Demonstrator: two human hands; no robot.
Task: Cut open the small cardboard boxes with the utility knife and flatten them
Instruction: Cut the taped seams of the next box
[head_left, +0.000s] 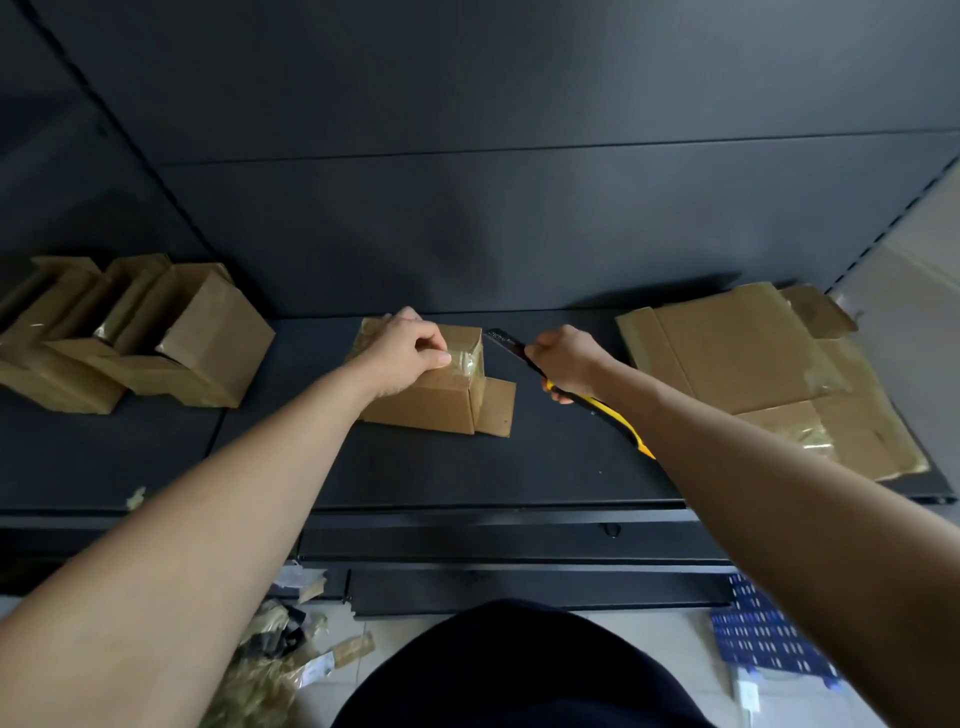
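Head view | left hand (410, 349) grips box (431, 384), steadying it | right hand (566, 364) clenches knife (597, 402), blade at taped right edge

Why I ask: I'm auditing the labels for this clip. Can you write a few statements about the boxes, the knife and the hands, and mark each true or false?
1. The left hand holds the top of the small brown cardboard box at the middle of the dark metal shelf. True.
2. The right hand grips red scissors. False: it grips a yellow-and-black utility knife.
3. Flattened brown cardboard sheets lie on the shelf to the right of that box. True.
4. The uncut boxes sit on the floor. False: the pile of small taped cardboard boxes sits at the shelf's left end.
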